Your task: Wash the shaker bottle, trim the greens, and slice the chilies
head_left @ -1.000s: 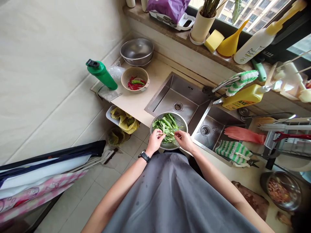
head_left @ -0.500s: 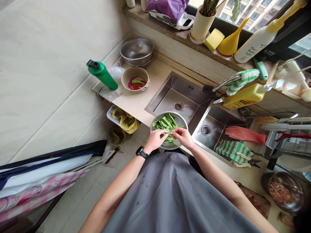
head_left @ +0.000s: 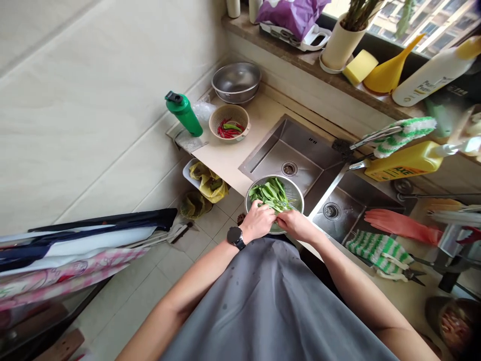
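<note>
While both forearms angle inward, left hand (head_left: pixel 259 221) and right hand (head_left: pixel 296 224) pinch leafy greens (head_left: pixel 271 193) over the colander (head_left: pixel 296 188).

both hands (head_left: pixel 278 223) on colander greens (head_left: pixel 271 193)

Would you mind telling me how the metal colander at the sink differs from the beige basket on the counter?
The metal colander is shiny steel mesh; the beige basket is matt and slotted. The colander holds leafy greens; the basket, red and green chillies. The left hand and right hand grip greens in the colander; the basket stands untouched near the green bottle. Both are round strainers holding vegetables.
</note>
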The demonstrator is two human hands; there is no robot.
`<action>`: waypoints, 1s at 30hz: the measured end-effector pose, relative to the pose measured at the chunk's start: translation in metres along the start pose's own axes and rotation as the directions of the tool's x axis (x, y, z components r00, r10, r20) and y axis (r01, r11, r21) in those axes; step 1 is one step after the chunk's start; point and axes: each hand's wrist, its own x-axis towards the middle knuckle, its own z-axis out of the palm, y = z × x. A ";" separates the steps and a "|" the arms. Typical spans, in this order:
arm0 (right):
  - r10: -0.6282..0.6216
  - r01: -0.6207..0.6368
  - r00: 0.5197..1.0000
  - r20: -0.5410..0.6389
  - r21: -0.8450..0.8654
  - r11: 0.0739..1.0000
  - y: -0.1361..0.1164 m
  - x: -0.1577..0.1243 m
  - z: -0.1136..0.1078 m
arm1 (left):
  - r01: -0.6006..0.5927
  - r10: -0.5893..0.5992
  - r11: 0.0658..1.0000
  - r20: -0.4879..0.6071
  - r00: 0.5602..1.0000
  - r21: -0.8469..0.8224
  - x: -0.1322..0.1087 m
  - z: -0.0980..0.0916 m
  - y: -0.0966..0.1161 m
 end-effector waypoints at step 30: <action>0.366 -0.210 0.870 -0.330 0.425 0.880 -0.044 0.180 0.048 | 0.290 -0.667 0.671 -0.386 0.637 -0.682 -0.153 -0.016 -0.087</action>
